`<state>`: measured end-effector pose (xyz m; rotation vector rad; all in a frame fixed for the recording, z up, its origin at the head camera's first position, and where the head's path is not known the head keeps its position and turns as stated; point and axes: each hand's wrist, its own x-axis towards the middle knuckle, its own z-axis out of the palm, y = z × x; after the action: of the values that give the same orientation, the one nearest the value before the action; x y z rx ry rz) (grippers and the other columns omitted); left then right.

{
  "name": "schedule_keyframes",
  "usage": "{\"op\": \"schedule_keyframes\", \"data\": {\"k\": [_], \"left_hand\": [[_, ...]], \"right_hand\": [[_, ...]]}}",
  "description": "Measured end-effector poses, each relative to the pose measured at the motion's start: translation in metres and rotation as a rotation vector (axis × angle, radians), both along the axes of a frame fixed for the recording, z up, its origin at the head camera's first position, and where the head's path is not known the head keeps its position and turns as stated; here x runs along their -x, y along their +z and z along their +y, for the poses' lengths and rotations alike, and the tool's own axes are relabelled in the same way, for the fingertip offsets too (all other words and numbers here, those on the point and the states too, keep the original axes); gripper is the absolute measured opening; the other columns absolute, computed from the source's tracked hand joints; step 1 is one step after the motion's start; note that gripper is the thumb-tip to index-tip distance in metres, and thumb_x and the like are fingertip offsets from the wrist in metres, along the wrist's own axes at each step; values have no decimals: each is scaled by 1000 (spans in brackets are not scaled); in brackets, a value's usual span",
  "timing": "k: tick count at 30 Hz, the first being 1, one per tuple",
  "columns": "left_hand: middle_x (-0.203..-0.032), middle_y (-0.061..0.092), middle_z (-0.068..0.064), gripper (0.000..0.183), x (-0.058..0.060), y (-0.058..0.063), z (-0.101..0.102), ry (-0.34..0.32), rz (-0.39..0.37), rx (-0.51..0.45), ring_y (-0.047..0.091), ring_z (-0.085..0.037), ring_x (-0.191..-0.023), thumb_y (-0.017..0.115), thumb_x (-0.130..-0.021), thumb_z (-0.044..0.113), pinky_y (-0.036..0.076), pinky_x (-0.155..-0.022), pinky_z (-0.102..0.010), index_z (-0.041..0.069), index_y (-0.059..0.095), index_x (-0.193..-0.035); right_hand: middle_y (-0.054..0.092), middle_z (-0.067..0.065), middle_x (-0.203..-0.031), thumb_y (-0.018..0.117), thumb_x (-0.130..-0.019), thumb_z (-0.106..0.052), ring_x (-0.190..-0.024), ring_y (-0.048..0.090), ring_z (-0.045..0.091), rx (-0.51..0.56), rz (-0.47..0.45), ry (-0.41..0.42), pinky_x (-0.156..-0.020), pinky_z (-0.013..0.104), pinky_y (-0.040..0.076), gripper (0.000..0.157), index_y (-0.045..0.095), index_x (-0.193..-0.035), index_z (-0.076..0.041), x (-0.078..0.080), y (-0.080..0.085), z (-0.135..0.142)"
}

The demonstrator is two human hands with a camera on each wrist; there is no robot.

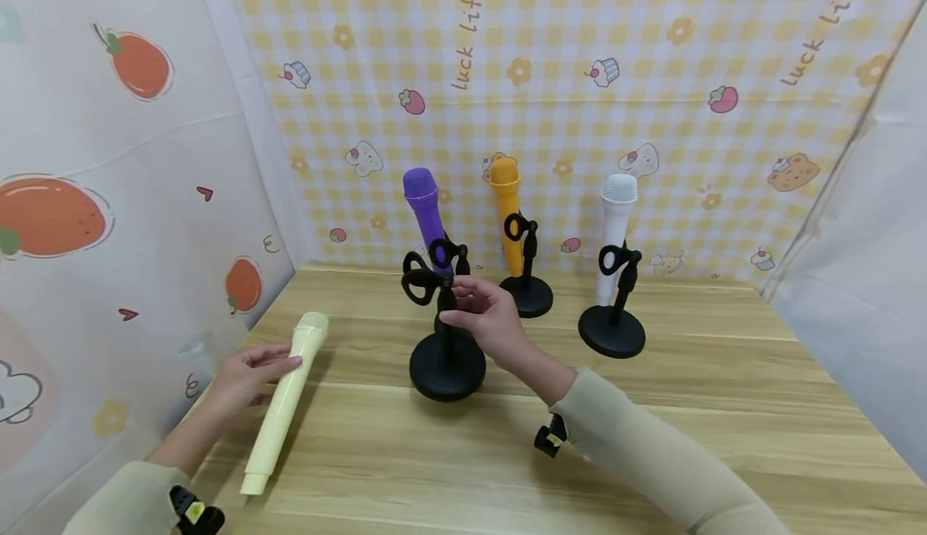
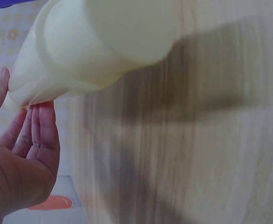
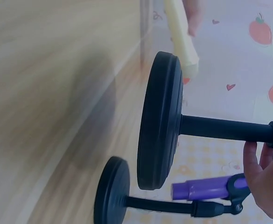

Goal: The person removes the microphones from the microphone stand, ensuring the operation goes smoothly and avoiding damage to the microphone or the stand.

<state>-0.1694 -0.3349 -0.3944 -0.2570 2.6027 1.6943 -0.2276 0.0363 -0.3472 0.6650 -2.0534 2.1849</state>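
My left hand [image 1: 242, 374] pinches a pale yellow microphone [image 1: 286, 402] near its head, thumb on one side and fingers on the other. The microphone slants, its head pointing away; in the left wrist view its butt end [image 2: 132, 32] looms close to the camera. My right hand [image 1: 488, 318] grips the upper post of a black microphone stand [image 1: 447, 370], just under its ring clip [image 1: 420, 281]. In the right wrist view the stand's round base [image 3: 160, 121] hangs above the table, and the clip holds no microphone.
Behind the held stand, a purple microphone [image 1: 423, 201] sits in another stand. An orange microphone [image 1: 507, 197] and a white microphone [image 1: 618, 205] rest in stands farther right. Patterned cloth [image 1: 550, 36] walls off the back and sides of the wooden table [image 1: 695, 406].
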Motion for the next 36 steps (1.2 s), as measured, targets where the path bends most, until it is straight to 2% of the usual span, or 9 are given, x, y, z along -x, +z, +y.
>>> {"op": "schedule_keyframes", "data": {"k": [3, 8, 15, 24, 30, 36], "left_hand": [[-101, 66, 4, 69, -3, -2, -5, -8, -23, 3, 65, -13, -82, 72, -89, 38, 56, -64, -37, -4, 47, -138], [-101, 67, 1, 71, -6, -4, -9, -18, -50, -9, 66, -13, -82, 73, -88, 35, 57, -64, -36, -6, 45, -140], [-102, 69, -1, 69, -6, -7, -19, -37, -68, 17, 67, -16, -78, 72, -89, 34, 56, -61, -35, -6, 46, -139], [-112, 67, -3, 71, -3, -15, -32, -52, -91, 69, 65, -12, -84, 70, -90, 39, 54, -62, -34, -2, 45, -142], [-110, 68, -1, 72, -2, -18, -37, -40, -96, 71, 65, -10, -84, 70, -90, 40, 54, -62, -32, -3, 45, -142], [-109, 67, 2, 72, -3, -22, -41, -29, -90, 70, 62, -10, -78, 71, -89, 39, 53, -59, -31, -3, 46, -140]], "right_hand": [[64, 9, -111, 77, -79, 5, -97, 62, 20, 3, 31, 7, -84, 33, 54, 43, 64, -120, 2, 3, 1, -10], [65, 10, -113, 77, -80, 3, -98, 64, 22, 2, 77, 32, -82, 33, 55, 41, 64, -119, 1, 7, 4, -24], [65, 10, -113, 77, -82, 0, -101, 64, 23, -8, 7, 49, -83, 35, 55, 42, 64, -122, -4, 11, 8, -44], [64, 8, -113, 77, -81, 0, -100, 64, 22, -3, -30, 56, -84, 33, 55, 45, 65, -124, -7, 19, 7, -62], [64, 8, -115, 77, -81, 1, -102, 64, 23, 8, -21, 42, -83, 33, 55, 47, 64, -125, -6, 24, 8, -74], [64, 3, -108, 79, -80, 0, -96, 65, 17, 25, -35, 22, -79, 31, 55, 42, 68, -119, -10, 26, 6, -86]]}}
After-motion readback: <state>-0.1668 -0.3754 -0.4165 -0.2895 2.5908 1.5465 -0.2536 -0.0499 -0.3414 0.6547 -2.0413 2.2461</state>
